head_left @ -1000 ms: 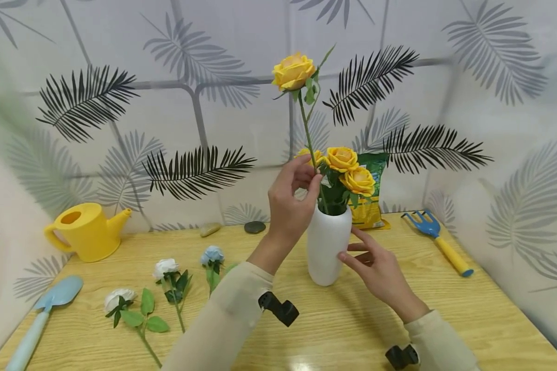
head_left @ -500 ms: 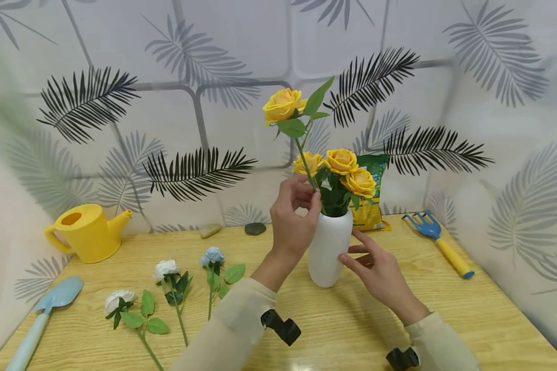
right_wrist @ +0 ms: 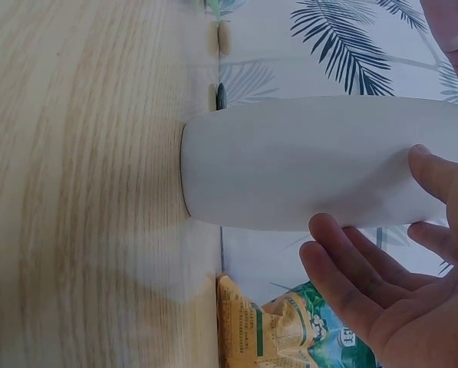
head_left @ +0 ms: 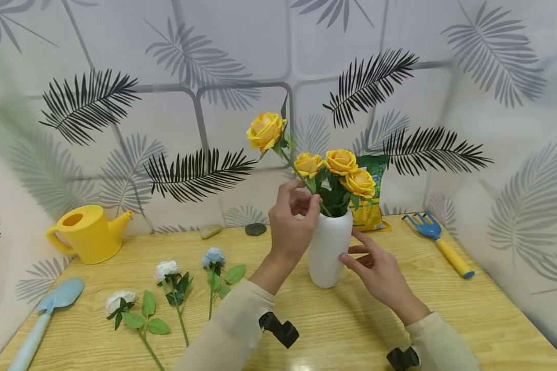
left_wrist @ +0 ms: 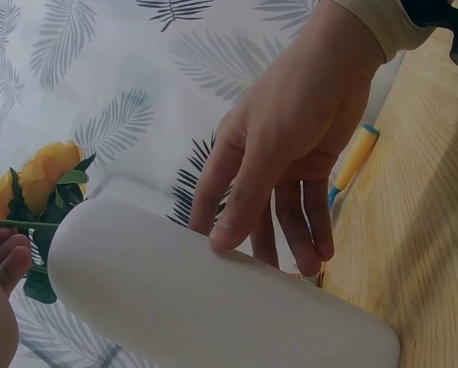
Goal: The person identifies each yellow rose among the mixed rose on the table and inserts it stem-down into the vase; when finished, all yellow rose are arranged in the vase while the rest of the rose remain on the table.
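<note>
My left hand [head_left: 290,221] pinches the stem of a yellow rose [head_left: 265,132] between thumb and fingers. The rose leans to the left, and its stem's lower end is at the mouth of a white vase [head_left: 329,252]. Several yellow roses [head_left: 341,162] stand in the vase, their leaves crowding its opening. Upright on the table, the vase has my right hand [head_left: 381,275] at its right side. The right thumb lies on the vase's near face, with the index finger behind it, while the other fingers stay loosely extended, as the right wrist view [right_wrist: 420,299] shows.
A green and yellow bag [head_left: 369,206] stands behind the vase. To the right lies a blue hand fork [head_left: 438,242]. On the left are a yellow watering can [head_left: 93,234], a light blue trowel [head_left: 51,309], white roses [head_left: 167,270] and a blue flower [head_left: 212,256]. Two stones [head_left: 255,229] lie near the wall.
The rose in my left hand has come down and tilted to the left, its stem sinking toward the vase's mouth. My right hand and the vase have stayed in place.
</note>
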Tool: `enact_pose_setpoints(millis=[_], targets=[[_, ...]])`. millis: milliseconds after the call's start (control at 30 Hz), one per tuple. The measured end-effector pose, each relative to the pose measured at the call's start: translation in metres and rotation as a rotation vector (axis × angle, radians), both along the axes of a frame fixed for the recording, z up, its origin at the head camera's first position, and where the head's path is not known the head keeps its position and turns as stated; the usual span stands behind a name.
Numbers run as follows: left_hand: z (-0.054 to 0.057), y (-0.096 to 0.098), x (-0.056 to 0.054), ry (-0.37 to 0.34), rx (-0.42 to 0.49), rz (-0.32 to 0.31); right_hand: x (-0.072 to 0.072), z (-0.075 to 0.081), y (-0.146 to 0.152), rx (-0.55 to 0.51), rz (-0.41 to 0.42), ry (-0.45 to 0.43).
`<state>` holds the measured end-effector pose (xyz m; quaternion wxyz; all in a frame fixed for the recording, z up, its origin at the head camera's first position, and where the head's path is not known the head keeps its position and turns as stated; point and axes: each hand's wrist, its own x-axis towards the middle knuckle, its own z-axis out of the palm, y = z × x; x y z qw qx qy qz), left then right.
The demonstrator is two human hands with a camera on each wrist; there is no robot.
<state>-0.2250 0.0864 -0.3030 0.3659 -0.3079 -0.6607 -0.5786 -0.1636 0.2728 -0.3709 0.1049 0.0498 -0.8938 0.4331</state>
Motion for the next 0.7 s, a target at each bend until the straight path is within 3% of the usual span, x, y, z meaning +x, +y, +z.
enact_pose_setpoints(millis=[433, 700], targets=[[-0.0024, -0.0026, 0.0016, -0.002, -0.031, 0.038, -0.0004, -0.0024, 0.0010, -0.023, 0.013, 0.010], [-0.0024, -0.0015, 0.0014, -0.043, 0.005, 0.018, -0.0010, -0.0023, 0.0008, -0.024, 0.011, 0.013]])
